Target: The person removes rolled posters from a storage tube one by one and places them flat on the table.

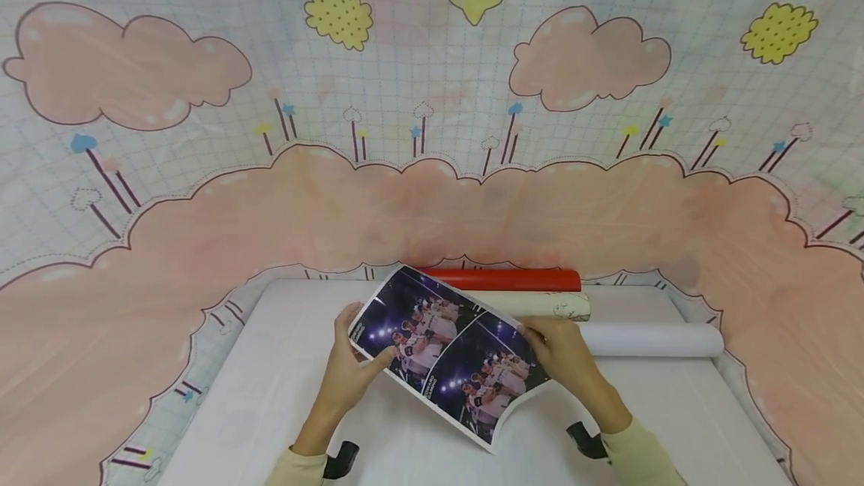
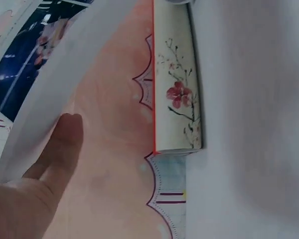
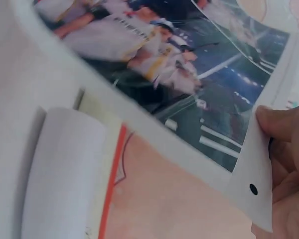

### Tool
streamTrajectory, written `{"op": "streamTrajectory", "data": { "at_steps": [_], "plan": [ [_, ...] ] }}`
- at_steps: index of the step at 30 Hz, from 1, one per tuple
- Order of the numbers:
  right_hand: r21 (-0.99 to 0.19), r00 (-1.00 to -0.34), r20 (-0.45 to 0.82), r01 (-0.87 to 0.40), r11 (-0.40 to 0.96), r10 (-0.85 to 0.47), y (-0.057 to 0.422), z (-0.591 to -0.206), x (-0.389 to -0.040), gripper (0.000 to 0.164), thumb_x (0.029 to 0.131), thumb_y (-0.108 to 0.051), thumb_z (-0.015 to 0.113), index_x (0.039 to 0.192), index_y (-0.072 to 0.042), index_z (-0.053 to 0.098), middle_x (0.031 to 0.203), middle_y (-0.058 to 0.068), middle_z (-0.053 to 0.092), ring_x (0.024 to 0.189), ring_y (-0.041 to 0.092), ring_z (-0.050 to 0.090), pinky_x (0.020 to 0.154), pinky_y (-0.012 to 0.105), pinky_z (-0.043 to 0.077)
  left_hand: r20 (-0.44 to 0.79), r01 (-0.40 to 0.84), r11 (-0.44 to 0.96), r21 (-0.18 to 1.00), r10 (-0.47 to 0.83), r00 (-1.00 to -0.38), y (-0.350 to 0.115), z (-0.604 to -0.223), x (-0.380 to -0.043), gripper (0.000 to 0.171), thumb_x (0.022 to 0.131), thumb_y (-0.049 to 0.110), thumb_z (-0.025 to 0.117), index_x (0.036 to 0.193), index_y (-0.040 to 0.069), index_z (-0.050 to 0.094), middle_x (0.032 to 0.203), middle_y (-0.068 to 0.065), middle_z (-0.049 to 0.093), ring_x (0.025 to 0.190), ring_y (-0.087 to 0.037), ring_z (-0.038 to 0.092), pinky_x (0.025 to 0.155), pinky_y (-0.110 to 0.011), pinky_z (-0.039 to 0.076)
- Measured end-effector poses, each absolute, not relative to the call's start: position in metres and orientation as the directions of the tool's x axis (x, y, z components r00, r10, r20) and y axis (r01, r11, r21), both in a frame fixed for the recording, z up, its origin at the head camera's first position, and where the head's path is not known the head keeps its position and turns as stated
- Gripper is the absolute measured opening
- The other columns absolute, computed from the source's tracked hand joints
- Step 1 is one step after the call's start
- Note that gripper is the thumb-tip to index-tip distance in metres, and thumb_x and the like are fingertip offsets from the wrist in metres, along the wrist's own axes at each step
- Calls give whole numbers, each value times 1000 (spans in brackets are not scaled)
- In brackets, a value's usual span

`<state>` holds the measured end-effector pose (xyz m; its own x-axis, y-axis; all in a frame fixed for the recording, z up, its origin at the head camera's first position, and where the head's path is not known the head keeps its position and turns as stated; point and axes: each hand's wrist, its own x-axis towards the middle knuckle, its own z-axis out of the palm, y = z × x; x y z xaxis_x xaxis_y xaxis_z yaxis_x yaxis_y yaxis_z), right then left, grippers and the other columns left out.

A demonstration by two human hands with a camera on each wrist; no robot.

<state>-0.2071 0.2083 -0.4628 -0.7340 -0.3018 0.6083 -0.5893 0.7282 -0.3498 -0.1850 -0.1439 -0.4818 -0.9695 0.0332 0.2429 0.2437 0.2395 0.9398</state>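
Note:
Both hands hold up a printed photo sheet (image 1: 445, 358) with a white border, tilted over the white table. On it two similar pictures of a group of people in white shirts appear side by side. The left hand (image 1: 354, 366) pinches the sheet's left end, thumb on the printed face and fingers behind. At the upper right edge, the right hand (image 1: 560, 351) grips it between thumb and fingers. The sheet's lower right corner curves in the head view. In the right wrist view a black dot marks the white margin beside the right hand (image 3: 284, 164).
Behind the sheet lie a red roll (image 1: 506, 280), a cream roll (image 1: 567, 304) with a floral print, and a white roll (image 1: 655, 340), side by side on the white table (image 1: 256, 396). A pink and white cloud-patterned cloth (image 1: 405, 208) hangs behind the table.

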Motion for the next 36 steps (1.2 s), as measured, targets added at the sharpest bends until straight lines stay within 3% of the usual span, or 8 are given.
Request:
{"op": "streamTrajectory", "data": {
  "at_steps": [4,10,12,15,18,20,27,36],
  "plan": [
    [-395,-746,615,-571,719,-255,207,-467,-207,14,83,2,74,95,-5,75,78,2,72,63,1,53,57,22,53,145,143,91,986,-14,-989,-138,-486,-185,113,83,1,74,156,29,-7,158,-21,20,108,-40,65,80,-26,57],
    [-481,-804,565,-503,718,-184,205,-472,-203,14,84,1,73,97,-3,75,79,4,73,62,2,57,59,23,56,40,39,11,999,-75,-996,-130,-497,-183,112,86,0,69,155,29,-15,156,-22,28,98,-23,69,79,-25,57],
    [-520,-828,537,-474,711,-159,204,-473,-202,14,85,0,72,99,-3,76,81,5,75,63,3,60,60,23,58,18,18,-11,1000,-66,-998,-127,-500,-183,106,88,1,67,156,24,-11,153,-24,32,95,-19,70,79,-27,58],
    [-578,-857,499,-440,688,-129,203,-475,-199,14,86,0,72,99,-4,76,81,5,75,62,3,61,62,22,58,-28,-28,-38,999,-12,-1000,-122,-505,-181,80,91,3,64,155,11,17,142,-25,48,93,-16,70,79,-30,59],
    [-615,-872,478,-415,671,-101,201,-476,-198,14,86,0,71,98,-5,76,81,5,75,62,3,60,62,20,56,-62,-63,-25,998,26,-998,-116,-506,-177,50,94,9,63,141,3,45,125,-22,63,91,-16,70,78,-31,58],
    [-626,-875,476,-406,666,-86,200,-477,-198,14,86,0,71,98,-5,76,81,5,75,63,3,59,62,19,56,-74,-75,-15,997,26,-997,-113,-505,-176,41,94,11,62,133,1,54,117,-18,68,89,-15,71,78,-30,58],
    [-672,-891,452,-361,647,-27,199,-480,-197,13,87,-4,71,100,-4,75,85,7,76,68,6,61,64,23,56,-77,-77,-25,997,18,-997,-110,-506,-174,38,97,14,59,129,-7,54,113,-21,70,87,-11,71,77,-27,58],
    [-819,-982,175,-187,543,-75,197,-485,-194,17,90,-12,70,106,-6,73,95,9,76,82,17,73,77,31,60,-43,-43,9,999,7,-999,-119,-509,-179,36,101,15,54,131,-3,53,115,-22,70,88,-14,72,76,-26,58]
  ]
}}
